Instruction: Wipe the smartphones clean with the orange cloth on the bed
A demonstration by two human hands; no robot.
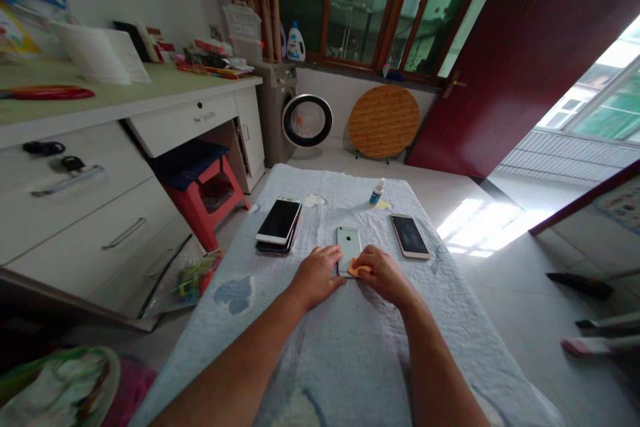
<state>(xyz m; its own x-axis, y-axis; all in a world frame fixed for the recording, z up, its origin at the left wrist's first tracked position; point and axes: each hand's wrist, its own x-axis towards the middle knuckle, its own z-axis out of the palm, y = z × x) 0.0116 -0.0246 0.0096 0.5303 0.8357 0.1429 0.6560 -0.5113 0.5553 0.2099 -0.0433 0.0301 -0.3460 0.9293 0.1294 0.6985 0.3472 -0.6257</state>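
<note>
Silver phone (351,249) lying back-up, long axis pointing away from you, logo end (349,237) farther; left hand (316,275) touching it, grasp unclear; right hand (384,273) pinching orange cloth (357,271).

The pale silver phone (349,251) lay back side up on the surface (370,360), its long edges running near to far, with a dark apple-shaped logo (349,238) on its far half. The small orange cloth (355,271) sat crumpled against the phone's near right part.
</note>
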